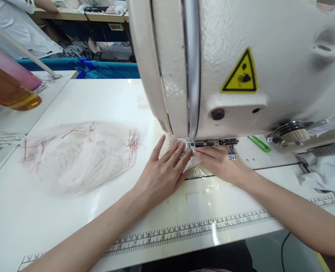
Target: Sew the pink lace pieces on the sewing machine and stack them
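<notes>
My left hand [162,170] lies flat with fingers stretched out on a small piece of white lace fabric [190,163] just left of the presser foot [197,144] of a cream sewing machine [241,64]. My right hand [220,162] rests on the same fabric from the right, fingers extended and pressed down toward the needle area. The fabric is mostly hidden under both hands and the machine head.
A pile of sheer white pieces with red thread [79,156] lies on the white table [71,102] to the left. A ruler strip [190,230] runs along the front edge. A green tool [259,143] lies behind the machine. Amber and pink containers [9,87] stand far left; a person in white [17,26] is behind.
</notes>
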Available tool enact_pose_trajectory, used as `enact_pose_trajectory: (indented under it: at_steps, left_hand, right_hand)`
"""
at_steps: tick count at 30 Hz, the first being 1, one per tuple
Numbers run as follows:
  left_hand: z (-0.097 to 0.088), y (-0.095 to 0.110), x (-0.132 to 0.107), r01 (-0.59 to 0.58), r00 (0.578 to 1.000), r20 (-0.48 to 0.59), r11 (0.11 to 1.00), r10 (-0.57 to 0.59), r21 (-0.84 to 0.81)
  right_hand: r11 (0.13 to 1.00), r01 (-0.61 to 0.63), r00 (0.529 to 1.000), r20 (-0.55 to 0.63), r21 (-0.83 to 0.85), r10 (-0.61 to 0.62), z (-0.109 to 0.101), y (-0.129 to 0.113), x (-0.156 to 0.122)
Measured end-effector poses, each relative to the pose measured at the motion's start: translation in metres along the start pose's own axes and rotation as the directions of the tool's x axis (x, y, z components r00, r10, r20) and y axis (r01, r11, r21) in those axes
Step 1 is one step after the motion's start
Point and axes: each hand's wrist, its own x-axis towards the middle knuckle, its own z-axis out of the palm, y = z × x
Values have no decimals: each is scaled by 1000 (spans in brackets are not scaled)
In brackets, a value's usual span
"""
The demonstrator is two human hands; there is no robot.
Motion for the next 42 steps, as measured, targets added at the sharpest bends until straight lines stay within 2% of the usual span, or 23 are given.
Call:
enact_pose_trajectory:
  at_steps: [5, 10, 20, 26, 32, 42]
  left_hand:
    - [2, -1, -2, 19, 1000, 7, 1000, -19, -20]
    - [3, -3, -1, 51, 999, 22, 997, -50, -57]
    - [0, -3, 2, 74, 997, 29, 991, -71, -110]
    - [0, -4, 2, -82, 996, -52, 988, 76, -131]
    - [-2, -5, 3, -54, 996, -80, 990, 43, -134]
    - [-4, -6, 6, 5, 998, -67, 987, -16, -161]
  right_hand:
    - [996, 1, 1000, 20, 92, -3, 6, 2, -2]
    - [983, -55, 997, 69, 176, 44, 12, 4, -7]
    - [988, -50, 998, 38, 146, 45, 16, 8, -8]
    - [990, -23, 997, 80, 136, 12, 17, 6, -10]
    - [991, 34, 996, 81, 132, -45, 16, 4, -9]
    - [990, 68, 994, 79, 124, -78, 11, -2, -1]
